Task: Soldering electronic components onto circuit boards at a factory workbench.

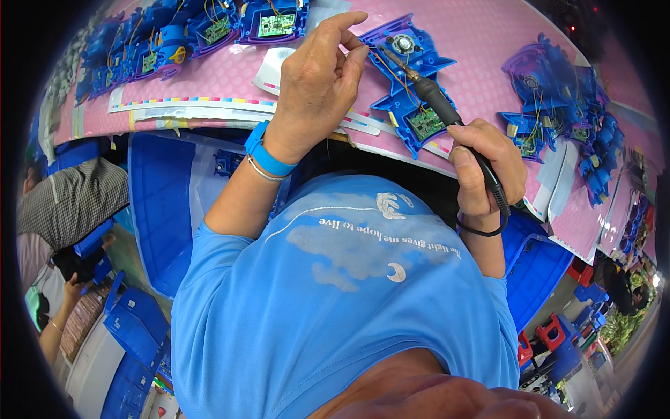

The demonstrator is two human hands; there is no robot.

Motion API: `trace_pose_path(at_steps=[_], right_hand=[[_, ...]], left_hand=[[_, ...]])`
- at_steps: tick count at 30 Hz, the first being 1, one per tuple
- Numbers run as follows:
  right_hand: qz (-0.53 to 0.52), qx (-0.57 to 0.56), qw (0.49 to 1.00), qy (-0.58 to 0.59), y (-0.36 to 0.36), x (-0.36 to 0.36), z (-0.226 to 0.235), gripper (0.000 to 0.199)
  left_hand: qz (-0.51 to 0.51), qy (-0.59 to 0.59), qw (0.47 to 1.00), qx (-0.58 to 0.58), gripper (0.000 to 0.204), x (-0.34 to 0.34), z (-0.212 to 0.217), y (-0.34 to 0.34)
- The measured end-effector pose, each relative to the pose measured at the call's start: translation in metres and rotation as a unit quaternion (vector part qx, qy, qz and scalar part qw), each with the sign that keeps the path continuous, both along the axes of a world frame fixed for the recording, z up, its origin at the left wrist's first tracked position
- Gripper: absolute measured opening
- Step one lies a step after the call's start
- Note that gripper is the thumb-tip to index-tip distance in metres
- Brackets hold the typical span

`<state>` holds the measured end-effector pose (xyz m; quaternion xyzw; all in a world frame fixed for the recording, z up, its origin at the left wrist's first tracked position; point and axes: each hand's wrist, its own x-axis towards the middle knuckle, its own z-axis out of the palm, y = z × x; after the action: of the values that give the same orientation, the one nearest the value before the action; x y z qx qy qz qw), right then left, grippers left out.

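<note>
R hand (485, 167) fingers grip soldering iron (436, 98) over blue shell (408, 84); L hand (317, 84) fingers pinched, maybe on wire.

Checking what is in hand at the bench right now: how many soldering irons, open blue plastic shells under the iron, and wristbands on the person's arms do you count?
Soldering iron, held in the right hand: 1
Open blue shell under the iron tip: 1
Blue wristband on the left hand side: 1
Total: 3

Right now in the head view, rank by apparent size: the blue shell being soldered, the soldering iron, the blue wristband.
1. Blue shell, largest.
2. Soldering iron, long but thin.
3. Blue wristband, smallest, though it is nearer the camera.
</note>
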<state>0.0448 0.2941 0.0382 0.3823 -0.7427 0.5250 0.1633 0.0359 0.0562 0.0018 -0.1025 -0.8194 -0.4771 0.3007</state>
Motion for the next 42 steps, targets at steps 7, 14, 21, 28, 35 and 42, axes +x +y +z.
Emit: trace_pose_path(at_steps=[7, 14, 21, 28, 35, 42], right_hand=[[-0.002, -0.015, 1.0, 0.0, 0.002, 0.001, 0.001, 0.022], [-0.024, -0.02, 0.999, -0.012, 0.004, 0.003, -0.002, 0.021], [-0.021, -0.058, 0.998, -0.01, 0.008, 0.006, 0.003, 0.021], [-0.022, -0.052, 0.998, -0.034, 0.004, 0.004, -0.001, 0.021], [-0.033, -0.028, 0.999, -0.026, 0.003, 0.002, -0.003, 0.021], [-0.018, -0.007, 0.999, -0.03, 0.003, 0.0, -0.001, 0.022]], left_hand=[[-0.022, -0.041, 0.997, -0.054, 0.037, 0.007, 0.01, -0.02], [-0.1, 0.042, 0.96, -0.257, 0.028, -0.001, 0.014, -0.022], [-0.112, 0.097, 0.938, -0.313, 0.027, 0.0, 0.018, -0.03], [-0.09, 0.136, 0.934, -0.318, 0.026, -0.004, 0.006, -0.032], [-0.094, 0.134, 0.933, -0.32, 0.027, -0.006, 0.003, -0.032], [-0.093, 0.126, 0.934, -0.322, 0.027, -0.007, 0.001, -0.033]])
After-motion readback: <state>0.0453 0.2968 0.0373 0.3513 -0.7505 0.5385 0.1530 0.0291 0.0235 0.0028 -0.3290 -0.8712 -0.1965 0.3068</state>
